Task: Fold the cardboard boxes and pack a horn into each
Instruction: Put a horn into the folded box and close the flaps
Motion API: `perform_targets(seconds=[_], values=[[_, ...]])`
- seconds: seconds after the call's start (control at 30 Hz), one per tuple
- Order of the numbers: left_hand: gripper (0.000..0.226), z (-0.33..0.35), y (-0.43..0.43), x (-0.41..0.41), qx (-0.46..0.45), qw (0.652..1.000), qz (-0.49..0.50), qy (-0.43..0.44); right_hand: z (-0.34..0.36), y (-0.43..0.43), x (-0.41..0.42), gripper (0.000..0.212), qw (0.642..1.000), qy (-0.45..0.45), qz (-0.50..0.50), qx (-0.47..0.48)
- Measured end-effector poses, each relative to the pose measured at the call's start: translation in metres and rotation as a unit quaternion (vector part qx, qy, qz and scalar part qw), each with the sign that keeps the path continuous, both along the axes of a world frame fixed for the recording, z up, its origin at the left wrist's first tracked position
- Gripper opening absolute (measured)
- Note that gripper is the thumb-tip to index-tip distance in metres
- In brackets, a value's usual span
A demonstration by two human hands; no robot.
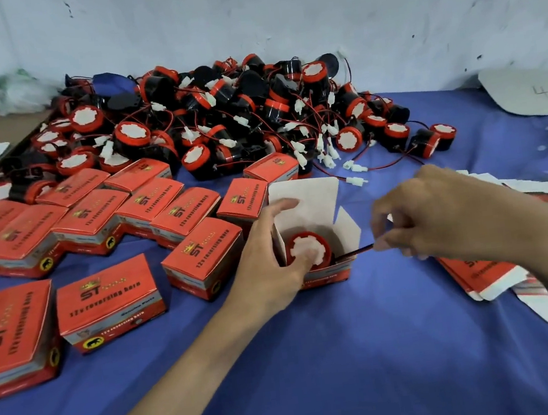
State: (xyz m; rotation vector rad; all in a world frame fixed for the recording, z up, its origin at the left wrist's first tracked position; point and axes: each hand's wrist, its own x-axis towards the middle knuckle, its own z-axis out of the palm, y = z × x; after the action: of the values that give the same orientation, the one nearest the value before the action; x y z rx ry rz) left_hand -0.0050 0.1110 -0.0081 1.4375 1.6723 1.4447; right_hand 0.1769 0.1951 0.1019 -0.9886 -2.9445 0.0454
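Both hands worked at one open box (325, 275). The right hand (439, 214) had its thumb and fingertips clamped on a thin wire (357, 251), pinching it just outside the box's right wall. From that pinch the wire ran left and slightly down over the wall's edge to the horn (309, 249) inside. The horn therefore lay left of the right grip, close by, with the wire's long axis roughly left to right across the view. The wire's far end was hidden inside the pinch.

The left hand (272, 259) was the nearer one. Its thumb pressed on the horn's white face while the fingers held the box's left wall, the index finger against the raised lid (305, 196). The horn sat upright, face pointing up and axis vertical, its body hidden by the walls.

The loose wire probably needed to go left and down beside the horn before the lid could close.

Closed boxes (111, 303) lay to the left on the blue cloth (352, 353), a pile of horns (220, 117) lay behind, and flat boxes (480, 271) lay under the right wrist.
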Motion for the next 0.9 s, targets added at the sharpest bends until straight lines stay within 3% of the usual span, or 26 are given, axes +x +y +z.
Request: perform_targets(seconds=[0.1,0.2,0.37,0.43,0.57,0.63,0.77,0.9], values=[[0.062,0.003,0.000,0.000,-0.015,1.000,-0.015,-0.001,0.008,-0.011,-0.019,0.018,0.989,0.125,0.006,-0.078],[0.062,0.002,0.001,-0.001,-0.019,1.000,-0.020,-0.002,0.005,-0.015,-0.042,0.014,0.979,0.198,0.037,-0.016],[0.073,0.000,0.000,-0.002,-0.018,0.999,-0.024,0.013,-0.039,-0.018,-0.077,0.029,0.983,0.011,0.088,0.161],[0.079,0.000,0.001,-0.002,-0.008,0.999,-0.034,0.010,-0.050,-0.022,-0.081,0.028,0.983,-0.038,0.133,0.123],[0.077,-0.003,0.001,0.001,0.004,0.999,-0.045,-0.004,-0.046,-0.013,-0.073,0.024,0.984,-0.026,0.122,-0.129],[0.070,-0.006,0.001,0.003,0.010,0.999,-0.047,-0.015,-0.044,-0.010,-0.071,0.025,0.979,-0.022,0.128,-0.156],[0.065,-0.007,-0.001,0.001,0.024,0.996,-0.072,-0.045,-0.044,-0.004,-0.069,0.020,0.978,0.075,0.139,-0.133],[0.070,-0.006,-0.004,-0.003,0.017,0.989,-0.131,-0.070,-0.044,-0.003,-0.064,0.028,0.970,-0.010,0.151,-0.190]])
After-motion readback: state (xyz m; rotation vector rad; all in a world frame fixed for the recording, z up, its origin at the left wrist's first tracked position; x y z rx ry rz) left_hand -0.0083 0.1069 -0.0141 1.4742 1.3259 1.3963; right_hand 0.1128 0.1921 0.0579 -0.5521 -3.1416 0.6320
